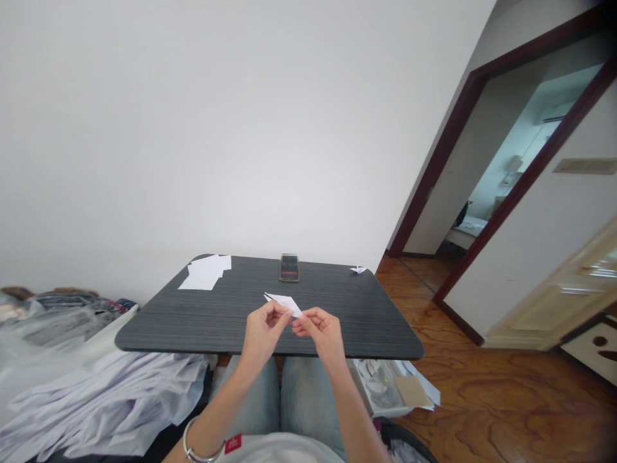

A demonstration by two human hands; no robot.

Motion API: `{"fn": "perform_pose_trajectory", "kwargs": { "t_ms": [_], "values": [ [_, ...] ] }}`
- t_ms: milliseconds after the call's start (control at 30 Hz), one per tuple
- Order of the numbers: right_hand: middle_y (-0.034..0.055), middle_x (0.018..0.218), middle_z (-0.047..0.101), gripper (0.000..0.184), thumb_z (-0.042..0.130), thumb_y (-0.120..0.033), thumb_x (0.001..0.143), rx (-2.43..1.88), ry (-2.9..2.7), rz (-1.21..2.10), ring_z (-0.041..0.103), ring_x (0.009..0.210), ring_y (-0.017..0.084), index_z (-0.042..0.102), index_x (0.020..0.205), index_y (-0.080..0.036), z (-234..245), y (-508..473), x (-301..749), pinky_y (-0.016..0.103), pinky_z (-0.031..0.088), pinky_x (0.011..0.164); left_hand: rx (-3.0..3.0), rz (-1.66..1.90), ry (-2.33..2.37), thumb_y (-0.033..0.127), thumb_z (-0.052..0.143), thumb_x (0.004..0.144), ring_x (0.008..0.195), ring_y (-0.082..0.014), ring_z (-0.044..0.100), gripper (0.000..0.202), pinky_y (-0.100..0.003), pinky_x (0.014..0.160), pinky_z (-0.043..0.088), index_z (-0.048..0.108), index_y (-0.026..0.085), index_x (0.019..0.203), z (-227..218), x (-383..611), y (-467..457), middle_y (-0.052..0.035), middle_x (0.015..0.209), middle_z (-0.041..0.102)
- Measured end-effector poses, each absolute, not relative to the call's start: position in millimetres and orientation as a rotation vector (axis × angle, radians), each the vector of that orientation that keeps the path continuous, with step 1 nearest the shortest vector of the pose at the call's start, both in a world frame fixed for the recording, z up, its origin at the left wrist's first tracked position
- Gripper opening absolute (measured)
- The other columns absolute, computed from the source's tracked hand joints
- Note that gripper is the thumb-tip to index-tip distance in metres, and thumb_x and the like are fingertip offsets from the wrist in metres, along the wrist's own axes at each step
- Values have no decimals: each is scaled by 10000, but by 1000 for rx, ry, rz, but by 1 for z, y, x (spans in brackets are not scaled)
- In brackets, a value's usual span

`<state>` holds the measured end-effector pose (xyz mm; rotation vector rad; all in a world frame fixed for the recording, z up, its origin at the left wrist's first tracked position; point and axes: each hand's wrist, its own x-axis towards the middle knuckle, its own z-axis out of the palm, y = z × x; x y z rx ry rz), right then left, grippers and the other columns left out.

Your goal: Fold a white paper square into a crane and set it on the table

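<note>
A small piece of folded white paper [286,301], pointed at its far left end, is held above the near middle of the dark table [231,321]. My left hand [265,326] pinches its lower left edge between thumb and fingers. At the paper's right corner, my right hand [324,329] grips with thumb and fingertips closed. Part of the paper's near side is hidden behind the fingers. Both hands are close together, just in from the table's front edge.
White paper sheets [204,272] lie overlapped at the table's back left. A phone [290,267] stands propped at the back middle. A small folded white paper figure [358,270] sits at the back right. White cloth [110,399] is piled at left; a box [383,389] stands below right.
</note>
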<state>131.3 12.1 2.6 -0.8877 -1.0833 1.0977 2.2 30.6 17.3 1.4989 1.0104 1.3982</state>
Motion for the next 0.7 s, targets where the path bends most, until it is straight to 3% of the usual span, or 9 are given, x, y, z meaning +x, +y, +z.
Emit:
{"fn": "perform_pose_trajectory", "kwargs": {
  "t_ms": [233,400,700],
  "values": [
    [36,546,664,230,644,-354,681,-918,-1074,1074,604,454,123,612,640,-130,1,13,132,204,490,437,1508,1388,903,220,654,627,685,-152,594,166,-242,637,465,616,139,768,17,-4,33,-42,781,652],
    [38,542,664,247,651,-370,669,-905,-1064,1080,600,440,117,606,643,-128,-3,16,132,190,480,414,1545,1388,916,223,627,655,626,-146,576,93,-237,616,454,624,132,634,19,-8,36,-22,636,634],
    [36,547,670,219,652,-343,673,-940,-1092,1069,612,458,126,616,643,-129,5,11,129,209,492,451,1607,1397,975,230,600,682,607,-139,572,107,-221,596,448,608,137,631,16,-6,34,-12,619,624]
  ]
}}
